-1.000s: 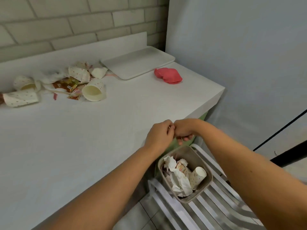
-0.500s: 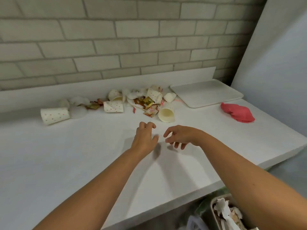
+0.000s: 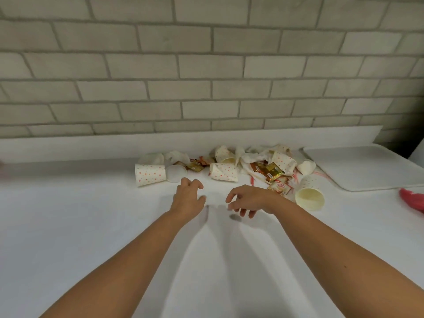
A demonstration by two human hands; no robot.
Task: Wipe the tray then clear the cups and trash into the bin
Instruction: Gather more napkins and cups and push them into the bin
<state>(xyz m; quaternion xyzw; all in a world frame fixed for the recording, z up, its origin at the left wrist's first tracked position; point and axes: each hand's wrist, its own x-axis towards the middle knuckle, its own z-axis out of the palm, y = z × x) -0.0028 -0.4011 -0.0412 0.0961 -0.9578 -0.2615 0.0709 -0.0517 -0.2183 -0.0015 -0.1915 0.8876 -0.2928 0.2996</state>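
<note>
Several dotted paper cups lie tipped over at the back of the white counter: one at the left (image 3: 150, 174), one in the middle (image 3: 223, 172), and a plain-mouthed one at the right (image 3: 309, 195). Crumpled napkins (image 3: 253, 157) and snack wrappers (image 3: 271, 172) are mixed among them. The white tray (image 3: 360, 168) lies flat at the far right. My left hand (image 3: 188, 198) hovers just in front of the cups, fingers loosely curled and holding nothing. My right hand (image 3: 249, 199) hovers beside it, also empty with relaxed fingers. The bin is out of view.
A red cloth (image 3: 413, 200) lies at the right edge of the counter (image 3: 91, 226), in front of the tray. A brick wall (image 3: 206, 76) with a low white backsplash closes off the back.
My hands left the bin beside the counter and moved forward over the counter toward the cups. The view swung up and left, so the bin dropped out of sight.
</note>
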